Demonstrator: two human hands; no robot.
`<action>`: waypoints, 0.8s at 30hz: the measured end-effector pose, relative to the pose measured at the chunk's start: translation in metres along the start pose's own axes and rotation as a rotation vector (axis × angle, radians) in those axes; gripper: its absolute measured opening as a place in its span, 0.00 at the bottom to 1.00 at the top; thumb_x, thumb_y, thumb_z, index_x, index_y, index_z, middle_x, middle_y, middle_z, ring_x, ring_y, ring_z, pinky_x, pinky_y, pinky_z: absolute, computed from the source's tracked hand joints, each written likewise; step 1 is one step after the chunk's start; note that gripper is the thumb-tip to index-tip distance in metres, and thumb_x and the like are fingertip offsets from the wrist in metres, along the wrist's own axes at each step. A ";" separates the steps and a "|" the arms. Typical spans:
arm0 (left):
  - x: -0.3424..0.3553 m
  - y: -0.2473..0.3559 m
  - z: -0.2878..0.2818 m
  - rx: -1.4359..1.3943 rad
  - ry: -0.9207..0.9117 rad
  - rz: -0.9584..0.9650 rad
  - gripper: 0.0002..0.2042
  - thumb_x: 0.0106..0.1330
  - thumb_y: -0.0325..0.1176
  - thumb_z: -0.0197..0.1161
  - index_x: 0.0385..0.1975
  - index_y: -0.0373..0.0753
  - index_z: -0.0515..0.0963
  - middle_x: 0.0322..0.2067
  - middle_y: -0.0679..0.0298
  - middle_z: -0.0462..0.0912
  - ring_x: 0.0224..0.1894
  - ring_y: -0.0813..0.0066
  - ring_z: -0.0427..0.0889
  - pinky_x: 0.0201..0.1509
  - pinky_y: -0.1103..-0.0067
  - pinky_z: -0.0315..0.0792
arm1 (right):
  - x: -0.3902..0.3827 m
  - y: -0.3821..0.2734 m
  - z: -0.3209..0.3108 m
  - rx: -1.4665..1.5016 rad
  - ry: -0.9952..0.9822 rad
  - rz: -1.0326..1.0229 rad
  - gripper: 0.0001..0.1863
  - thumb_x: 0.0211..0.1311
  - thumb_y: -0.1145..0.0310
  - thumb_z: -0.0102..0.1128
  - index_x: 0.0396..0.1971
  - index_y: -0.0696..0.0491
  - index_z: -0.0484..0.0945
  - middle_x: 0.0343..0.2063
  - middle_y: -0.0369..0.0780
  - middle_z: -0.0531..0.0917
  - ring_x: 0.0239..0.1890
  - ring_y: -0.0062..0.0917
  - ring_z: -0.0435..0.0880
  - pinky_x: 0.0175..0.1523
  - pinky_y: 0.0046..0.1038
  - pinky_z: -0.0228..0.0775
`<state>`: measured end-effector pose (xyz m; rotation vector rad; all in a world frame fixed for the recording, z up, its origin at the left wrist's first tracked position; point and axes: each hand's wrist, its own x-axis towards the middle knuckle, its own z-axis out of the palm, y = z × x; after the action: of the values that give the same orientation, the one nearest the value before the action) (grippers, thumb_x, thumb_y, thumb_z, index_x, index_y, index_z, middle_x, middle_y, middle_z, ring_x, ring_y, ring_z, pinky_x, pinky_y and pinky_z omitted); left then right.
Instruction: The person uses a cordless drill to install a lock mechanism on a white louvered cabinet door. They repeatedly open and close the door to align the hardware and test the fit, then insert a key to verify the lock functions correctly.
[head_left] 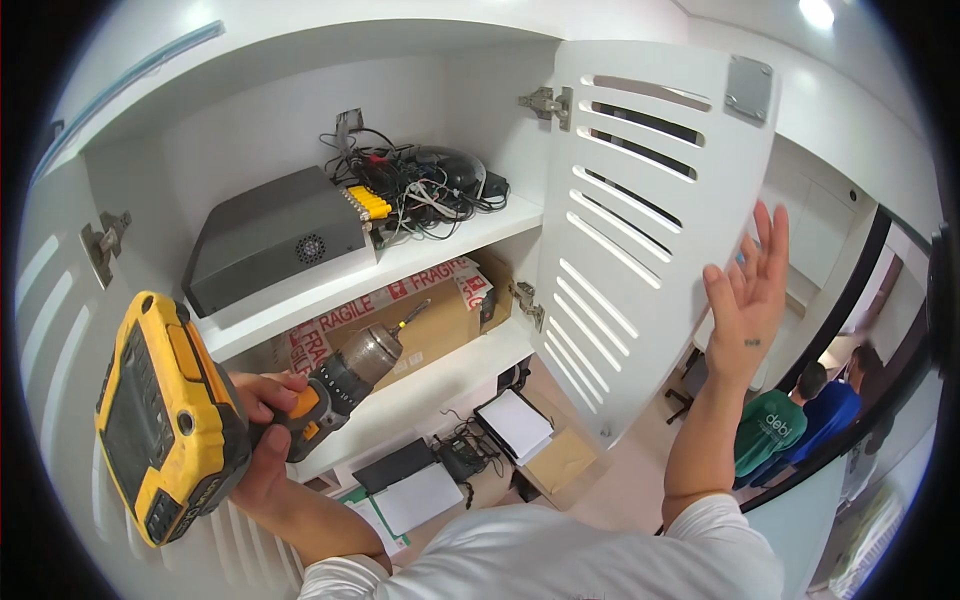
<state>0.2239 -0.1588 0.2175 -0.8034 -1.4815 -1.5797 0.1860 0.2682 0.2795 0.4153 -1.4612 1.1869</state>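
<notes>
A yellow and black cordless drill [320, 398] is in my left hand [268, 425], my fingers wrapped round its grip. Its bit points up and away toward the shelf, and the big battery [165, 420] faces the lower left. My right hand [752, 295] is raised at the free edge of the slotted white cabinet door [620, 350], fingers stretched out. Its thumb lies at the door's edge; whether it presses on it I cannot tell. The door stands swung open on metal hinges [545, 103].
On the upper shelf [470, 232] sit a dark grey recorder box [275, 235] and tangled cables [420, 185]. A taped cardboard box [440, 335] occupies the lower shelf. Papers [420, 497] and a black device [395, 462] lie below. Two people [775, 425] stand beyond at right.
</notes>
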 end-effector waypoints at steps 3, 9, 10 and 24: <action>-0.001 -0.001 0.002 0.010 -0.002 0.015 0.15 0.57 0.30 0.69 0.40 0.35 0.72 0.37 0.52 0.79 0.45 0.51 0.83 0.59 0.58 0.74 | -0.022 0.018 -0.014 -0.146 0.014 0.023 0.50 0.58 0.74 0.69 0.78 0.59 0.50 0.74 0.53 0.60 0.73 0.40 0.66 0.76 0.41 0.55; -0.001 -0.004 0.001 0.005 -0.018 -0.015 0.15 0.59 0.32 0.70 0.39 0.36 0.72 0.36 0.53 0.79 0.45 0.53 0.84 0.60 0.58 0.74 | -0.040 0.053 -0.021 -0.130 -0.038 0.185 0.48 0.61 0.75 0.67 0.78 0.60 0.48 0.74 0.52 0.61 0.74 0.38 0.64 0.76 0.35 0.54; -0.002 -0.003 0.000 0.016 -0.026 -0.014 0.15 0.59 0.32 0.70 0.39 0.36 0.72 0.36 0.53 0.79 0.45 0.53 0.84 0.60 0.58 0.74 | -0.042 0.059 -0.023 -0.125 -0.052 0.192 0.48 0.62 0.75 0.66 0.78 0.60 0.48 0.74 0.52 0.61 0.74 0.37 0.64 0.76 0.34 0.54; -0.002 0.001 -0.001 0.048 0.004 -0.010 0.16 0.59 0.34 0.72 0.39 0.36 0.71 0.36 0.54 0.79 0.44 0.53 0.84 0.59 0.58 0.74 | -0.064 0.096 -0.043 -0.171 0.041 0.287 0.34 0.72 0.70 0.59 0.74 0.62 0.59 0.69 0.47 0.70 0.70 0.32 0.70 0.73 0.33 0.59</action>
<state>0.2259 -0.1594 0.2157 -0.7667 -1.5167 -1.5463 0.1507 0.3224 0.1743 0.0640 -1.6089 1.2736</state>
